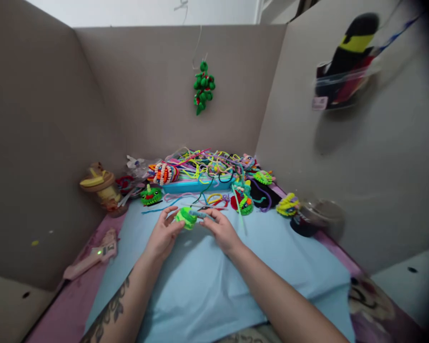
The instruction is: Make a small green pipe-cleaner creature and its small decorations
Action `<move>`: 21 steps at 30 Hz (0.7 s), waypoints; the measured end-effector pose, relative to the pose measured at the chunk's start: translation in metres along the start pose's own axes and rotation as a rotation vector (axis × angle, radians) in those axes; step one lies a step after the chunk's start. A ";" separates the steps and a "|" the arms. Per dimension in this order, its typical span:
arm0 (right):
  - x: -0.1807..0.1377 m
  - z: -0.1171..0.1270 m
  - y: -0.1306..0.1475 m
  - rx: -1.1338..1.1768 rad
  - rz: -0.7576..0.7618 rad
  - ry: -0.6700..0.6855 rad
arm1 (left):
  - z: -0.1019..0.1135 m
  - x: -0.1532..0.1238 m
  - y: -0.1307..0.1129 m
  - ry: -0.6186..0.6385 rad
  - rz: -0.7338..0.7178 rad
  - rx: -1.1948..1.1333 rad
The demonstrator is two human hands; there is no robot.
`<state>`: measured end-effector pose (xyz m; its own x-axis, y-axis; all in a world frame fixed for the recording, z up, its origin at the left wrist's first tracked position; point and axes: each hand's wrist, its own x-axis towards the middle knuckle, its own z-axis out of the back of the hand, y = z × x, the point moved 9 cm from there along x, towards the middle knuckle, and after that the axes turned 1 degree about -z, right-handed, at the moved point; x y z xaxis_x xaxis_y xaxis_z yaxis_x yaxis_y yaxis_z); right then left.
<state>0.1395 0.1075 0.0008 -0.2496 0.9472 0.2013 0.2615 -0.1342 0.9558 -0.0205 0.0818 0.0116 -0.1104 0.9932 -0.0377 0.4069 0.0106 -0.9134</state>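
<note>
Over the middle of the light blue cloth (200,286), my left hand (164,231) is closed around the side of a small bright green fuzzy ball (186,219) that looks wound from pipe cleaners. My right hand (219,228) pinches a short blue-grey pipe cleaner (200,215) between thumb and fingers. Its far end reaches the upper right of the green ball; whether it is fixed there I cannot tell. Just beyond my hands lie scissors (209,208), partly hidden, and a few loose coloured pipe cleaners (218,197).
At the back, a blue tray (200,185) is heaped with pipe cleaners (203,164). Fuzzy figures flank it, including a green one (151,195) and a yellow-grey one (288,204). A pink glue gun (95,255) lies left; a dark-based clear tub (307,219) stands right. Grey panels (164,95) enclose the table.
</note>
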 end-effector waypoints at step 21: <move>0.042 -0.051 -0.034 0.718 -0.477 0.170 | 0.035 0.002 -0.005 -0.314 0.054 0.030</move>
<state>0.0725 0.1373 -0.0122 -0.6028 0.7915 -0.1009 0.6032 0.5348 0.5918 -0.0542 0.0793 0.0019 -0.3658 0.9078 -0.2051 0.3933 -0.0489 -0.9181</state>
